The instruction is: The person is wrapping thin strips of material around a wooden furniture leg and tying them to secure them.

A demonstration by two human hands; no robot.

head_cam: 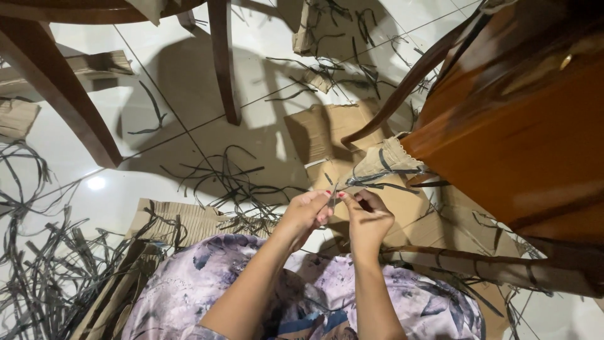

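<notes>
My left hand (307,213) and my right hand (368,217) meet above my lap, and both pinch a thin dark strip (333,196) between their fingertips. The strip stands nearly upright between the two hands. Just beyond them a small woven beige basket piece (389,158) with dark strips (384,181) threaded through it rests against a wooden table (522,126) at the right. Flat brown cardboard (327,135) lies on the floor under the hands. My lap is covered by purple patterned cloth (327,296).
Several loose dark strips (44,277) litter the white tiled floor (189,101), thickest at the lower left. Wooden chair legs (223,63) stand at the top left. More cardboard pieces (170,220) lie at the left and under the table.
</notes>
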